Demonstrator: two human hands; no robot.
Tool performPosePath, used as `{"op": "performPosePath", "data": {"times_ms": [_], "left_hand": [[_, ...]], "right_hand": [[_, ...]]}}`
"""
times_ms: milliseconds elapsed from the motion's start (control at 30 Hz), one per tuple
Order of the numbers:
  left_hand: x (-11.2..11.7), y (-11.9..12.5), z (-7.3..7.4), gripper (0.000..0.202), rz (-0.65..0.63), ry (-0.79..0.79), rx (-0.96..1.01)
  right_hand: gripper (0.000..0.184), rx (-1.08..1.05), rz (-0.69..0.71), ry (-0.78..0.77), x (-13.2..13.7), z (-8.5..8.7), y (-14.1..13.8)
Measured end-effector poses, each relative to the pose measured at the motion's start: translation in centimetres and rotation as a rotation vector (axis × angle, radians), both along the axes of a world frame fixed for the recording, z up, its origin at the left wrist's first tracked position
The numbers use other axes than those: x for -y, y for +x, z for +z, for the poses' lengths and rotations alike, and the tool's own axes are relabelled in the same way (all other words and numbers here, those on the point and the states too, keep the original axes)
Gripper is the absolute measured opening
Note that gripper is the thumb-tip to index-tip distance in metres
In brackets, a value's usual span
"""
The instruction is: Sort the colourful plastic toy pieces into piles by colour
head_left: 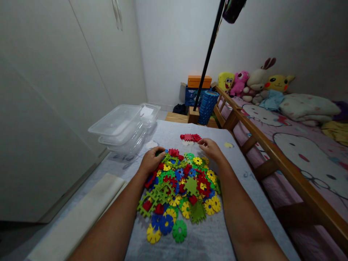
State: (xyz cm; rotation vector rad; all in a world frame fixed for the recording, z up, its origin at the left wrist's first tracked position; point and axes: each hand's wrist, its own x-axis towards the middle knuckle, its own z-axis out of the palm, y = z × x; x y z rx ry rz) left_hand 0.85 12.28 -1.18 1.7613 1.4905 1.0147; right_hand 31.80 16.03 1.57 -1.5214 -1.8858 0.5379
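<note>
A heap of flat plastic building pieces (181,192) in red, green, yellow and blue lies on a grey cloth-covered table (239,224). My left hand (151,160) rests on the heap's far left edge, fingers curled over the pieces. My right hand (210,148) hovers at the heap's far right edge, fingers bent in a pinch; what they hold, if anything, is hidden. Just beyond my right hand lie a few red pieces (190,137) set apart from the heap.
Stacked clear plastic tubs (123,128) stand at the table's far left. A wooden bed rail (274,152) runs along the right, with plush toys (255,83) on the bed. A black pole (208,58), boxes (199,82) and a blue roller (208,107) stand beyond the table.
</note>
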Motion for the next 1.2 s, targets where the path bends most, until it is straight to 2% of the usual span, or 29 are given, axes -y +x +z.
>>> {"op": "performPosePath", "data": {"times_ms": [100,167,300,467,600,733,833,900,1067,1200], "left_hand": [[-0.1,0.0,-0.1,0.037,0.000,0.002,-0.003],[-0.1,0.0,-0.1,0.037,0.001,-0.002,-0.012],[-0.1,0.0,0.0,0.038,-0.007,-0.005,-0.004],[-0.1,0.0,-0.1,0.040,-0.014,-0.001,-0.006],[0.0,0.1,0.0,0.039,-0.008,-0.006,-0.005],[0.1,0.1,0.1,0.039,-0.006,-0.008,0.001],[0.1,0.1,0.1,0.038,-0.006,-0.004,-0.004],[0.0,0.0,0.1,0.037,-0.005,0.002,-0.006],[0.0,0.0,0.1,0.037,0.006,0.004,-0.008],[0.0,0.0,0.2,0.038,0.007,0.005,-0.016]], "right_hand": [[0.014,0.034,0.311,-0.110,1.0,1.6,-2.9],[0.016,0.092,0.400,-0.120,1.6,1.7,-4.8],[0.022,0.216,0.409,-0.096,2.1,0.8,-7.0],[0.017,0.263,0.382,-0.078,2.0,0.1,-7.1],[0.016,0.170,0.287,-0.050,1.2,0.4,-5.5],[0.013,0.075,0.001,0.000,0.1,0.2,-2.1],[0.013,0.078,-0.204,0.023,-0.3,-0.7,0.0],[0.013,0.102,-0.279,0.039,-0.4,-1.5,0.7],[0.013,0.147,-0.307,0.033,-0.6,-2.9,0.7],[0.020,0.050,-0.235,0.014,-1.0,-3.1,0.4]]}}
